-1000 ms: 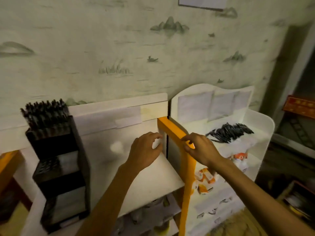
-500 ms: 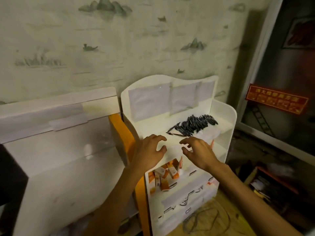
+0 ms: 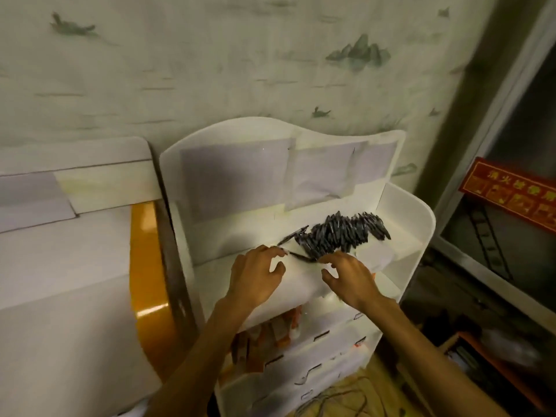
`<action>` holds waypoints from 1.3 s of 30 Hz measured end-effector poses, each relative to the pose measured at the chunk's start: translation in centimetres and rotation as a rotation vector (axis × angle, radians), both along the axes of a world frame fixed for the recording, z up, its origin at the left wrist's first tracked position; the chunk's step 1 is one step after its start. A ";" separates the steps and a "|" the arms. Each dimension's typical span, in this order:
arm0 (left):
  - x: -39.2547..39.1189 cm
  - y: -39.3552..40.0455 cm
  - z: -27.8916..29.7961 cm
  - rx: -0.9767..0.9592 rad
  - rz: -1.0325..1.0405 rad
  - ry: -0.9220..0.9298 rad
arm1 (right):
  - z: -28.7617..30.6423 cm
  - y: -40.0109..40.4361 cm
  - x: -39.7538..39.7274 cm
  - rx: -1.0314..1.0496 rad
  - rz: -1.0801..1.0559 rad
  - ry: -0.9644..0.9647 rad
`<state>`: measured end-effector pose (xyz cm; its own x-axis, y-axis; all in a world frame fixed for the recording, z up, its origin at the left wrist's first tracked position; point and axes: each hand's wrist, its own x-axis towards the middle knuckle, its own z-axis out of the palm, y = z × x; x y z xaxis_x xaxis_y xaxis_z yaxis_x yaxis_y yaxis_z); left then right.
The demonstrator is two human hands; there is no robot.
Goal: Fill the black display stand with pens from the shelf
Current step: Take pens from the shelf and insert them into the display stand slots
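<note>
- The tall white tiered plastic shelf (image 3: 418,224) stands against the wallpapered wall, with a lower white cabinet with an orange edge (image 3: 147,266) at its 9 o'clock.
- The heap of black pens (image 3: 340,233) lies on the top tier.
- Left hand (image 3: 255,281): fingers curled loosely apart, tips touching one stray pen (image 3: 298,255).
- Right hand (image 3: 350,276): fingers spread, gripping nothing, at the heap's 6 o'clock.
- Small orange-and-white boxes (image 3: 276,332) sit on the tier below, partly hidden by both forearms.

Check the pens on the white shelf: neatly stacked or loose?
Loose. The pens lie in a scattered heap on the top tier of the white shelf, pointing different ways, a few strays at the left end.
</note>
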<state>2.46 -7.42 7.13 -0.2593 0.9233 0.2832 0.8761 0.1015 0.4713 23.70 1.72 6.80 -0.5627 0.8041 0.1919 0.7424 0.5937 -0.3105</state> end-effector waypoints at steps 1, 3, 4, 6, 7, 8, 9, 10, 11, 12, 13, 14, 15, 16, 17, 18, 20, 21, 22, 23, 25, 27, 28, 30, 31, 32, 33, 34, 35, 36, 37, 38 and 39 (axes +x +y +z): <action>-0.2 1.1 -0.5 0.006 0.037 0.009 | -0.4 1.4 0.1 -0.001 0.018 -0.019; -0.6 3.1 -1.3 0.003 0.092 0.032 | -1.0 4.0 0.3 -0.009 0.036 -0.046; -0.7 4.0 -1.7 -0.007 0.111 0.033 | -1.3 5.2 0.5 -0.021 0.036 -0.050; -0.7 5.6 -2.6 -0.051 0.158 0.004 | -1.7 7.5 0.7 -0.050 0.034 -0.054; -0.6 6.4 -3.1 -0.079 0.188 -0.017 | -1.9 8.6 0.8 -0.062 0.036 -0.053; -0.5 7.3 -3.6 -0.109 0.218 -0.029 | -2.2 9.7 0.8 -0.070 0.041 -0.043; -0.4 8.2 -4.2 -0.141 0.243 -0.030 | -2.4 10.7 0.7 -0.077 0.048 -0.032; -0.2 9.0 -4.9 -0.172 0.265 -0.028 | -2.7 11.8 0.6 -0.083 0.059 -0.024; 0.0 9.8 -5.7 -0.198 0.287 -0.028 | -3.0 12.8 0.4 -0.090 0.072 -0.017; 0.2 10.6 -6.4 -0.219 0.308 -0.032 | -3.4 13.7 0.3 -0.097 0.089 -0.010; 0.6 11.4 -7.1 -0.238 0.328 -0.039 | -3.8 14.6 0.1 -0.103 0.108 -0.002; 0.9 12.1 -7.8 -0.255 0.347 -0.044 | -4.1 15.5 -0.1 -0.111 0.128 0.005; 1.2 12.8 -8.4 -0.273 0.367 -0.049 | -4.5 16.3 -0.3 -0.122 0.148 0.009; 1.5 13.5 -8.9 -0.295 0.392 -0.058 | -4.8 17.2 -0.4 -0.138 0.170 0.010; 1.9 14.2 -9.3 -0.321 0.419 -0.072 | -5.1 18.1 -0.5 -0.153 0.193 0.009; 2.2 15.0 -9.7 -0.350 0.451 -0.091 | -5.4 18.9 -0.6 -0.165 0.218 0.003; 2.9 16.5 -10.6 -0.394 0.511 -0.135 | -5.9 20.8 -0.7 -0.181 0.269 -0.002; 3.2 17.3 -11.0 -0.406 0.533 -0.148 | -6.2 21.7 -0.7 -0.186 0.291 0.003; 3.6 18.2 -11.4 -0.416 0.557 -0.155 | -6.6 22.8 -0.6 -0.190 0.311 0.010; 3.9 19.0 -11.8 -0.430 0.581 -0.155 | -6.9 23.5 -0.6 -0.193 0.326 0.011; 4.2 20.6 -12.4 -0.479 0.636 -0.131 | -7.3 24.9 -0.4 -0.202 0.350 0.004; 4.4 21.9 -12.9 -0.512 0.687 -0.122 | -7.8 26.2 0.0 -0.195 0.375 0.018; 4.4 22.3 -13.0 -0.509 0.704 -0.134 | -8.0 26.8 0.1 -0.191 0.384 0.024; 4.4 22.8 -13.3 -0.496 0.738 -0.165 | -8.4 27.8 0.2 -0.184 0.404 0.021; 4.5 22.9 -13.4 -0.487 0.759 -0.168 | -8.6 28.3 0.2 -0.176 0.418 0.009; 4.5 22.9 -13.6 -0.477 0.783 -0.167 | -8.7 28.8 0.1 -0.167 0.432 -0.003; 4.6 22.9 -13.8 -0.457 0.808 -0.164 | -8.7 29.2 -0.1 -0.162 0.443 -0.004; 4.7 22.9 -14.0 -0.422 0.823 -0.169 | -8.8 29.5 -0.2 -0.161 0.453 0.008; 4.7 22.9 -14.1 -0.370 0.819 -0.184 | -8.8 29.8 -0.4 -0.159 0.462 0.024; 4.7 22.9 -14.1 -0.311 0.790 -0.206 | -8.8 30.1 -0.6 -0.153 0.470 0.036; 4.7 23.0 -14.1 -0.252 0.734 -0.230 | -8.8 30.3 -0.8 -0.144 0.477 0.041; 4.7 23.1 -13.9 -0.211 0.657 -0.239 | -8.7 30.5 -1.0 -0.135 0.484 0.042; 4.5 23.4 -13.7 -0.183 0.581 -0.209 | -8.7 30.6 -1.2 -0.128 0.489 0.043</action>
